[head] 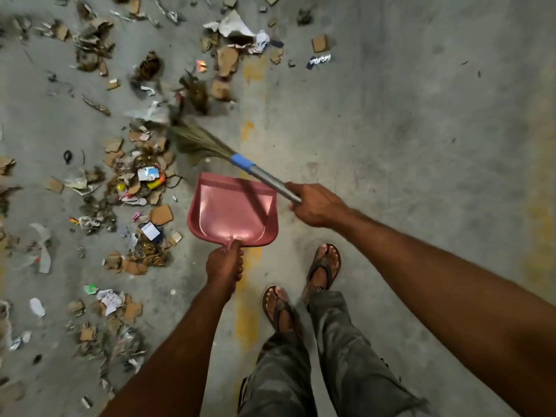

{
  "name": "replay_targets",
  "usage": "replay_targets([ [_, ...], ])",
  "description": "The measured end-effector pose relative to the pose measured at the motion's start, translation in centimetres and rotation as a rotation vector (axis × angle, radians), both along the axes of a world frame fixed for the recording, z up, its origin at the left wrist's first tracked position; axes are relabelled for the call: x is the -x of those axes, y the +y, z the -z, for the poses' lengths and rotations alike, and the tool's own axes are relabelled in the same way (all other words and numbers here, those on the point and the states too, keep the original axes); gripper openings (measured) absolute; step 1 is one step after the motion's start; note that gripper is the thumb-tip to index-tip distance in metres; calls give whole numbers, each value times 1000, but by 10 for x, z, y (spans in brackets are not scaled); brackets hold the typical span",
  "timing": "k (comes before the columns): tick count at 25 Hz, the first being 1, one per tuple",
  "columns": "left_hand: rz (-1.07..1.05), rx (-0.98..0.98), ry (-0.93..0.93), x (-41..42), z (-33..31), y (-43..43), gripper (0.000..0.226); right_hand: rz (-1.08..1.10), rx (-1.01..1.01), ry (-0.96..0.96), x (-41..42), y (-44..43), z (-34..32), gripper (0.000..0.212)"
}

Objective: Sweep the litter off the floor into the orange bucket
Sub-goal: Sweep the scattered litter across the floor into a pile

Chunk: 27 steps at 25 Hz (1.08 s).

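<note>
The pink dustpan [231, 209] is held by its handle in the left grip [225, 264], whose fingers are curled round it, with the pan's mouth turned away from the person. The broom [264, 176] is clenched at its metal shaft by the right grip [316, 206]. Its blurred bristles reach left past the pan's mouth into the litter [141, 182]. The litter is spread over the floor [391, 115], left of and beyond both grips.
</note>
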State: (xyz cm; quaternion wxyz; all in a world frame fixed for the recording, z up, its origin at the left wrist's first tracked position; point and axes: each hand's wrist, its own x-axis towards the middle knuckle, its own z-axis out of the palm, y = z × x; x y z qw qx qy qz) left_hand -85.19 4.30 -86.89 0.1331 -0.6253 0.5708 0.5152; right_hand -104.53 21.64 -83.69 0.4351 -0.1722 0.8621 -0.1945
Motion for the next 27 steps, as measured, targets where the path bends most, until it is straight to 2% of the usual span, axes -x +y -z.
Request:
replay_targets([
  [2,-29,7,-5,4,-5,0,36,-18,25,58,-10,-2,-17,60],
  [5,-10,13,21,10,-15,2,36,65,35,114,-27,28,-37,61],
  [12,209,-59,93,15,-28,26,37,665,-45,134,-123,178,-53,57],
  [16,298,-102,116,1,-37,45,36,852,-249,153,-173,221,-46,58],
  [19,342,-100,112,-17,-32,45,37,801,-351,51,-177,213,-29,48],
  [21,359,-92,84,-30,-27,39,37,625,-351,-27,-165,190,-19,46],
  [24,367,-73,24,-50,-22,23,37,381,-228,-70,-136,146,-13,53],
  [27,373,-38,-14,-59,-25,6,38,344,-113,24,-121,114,-26,60],
])
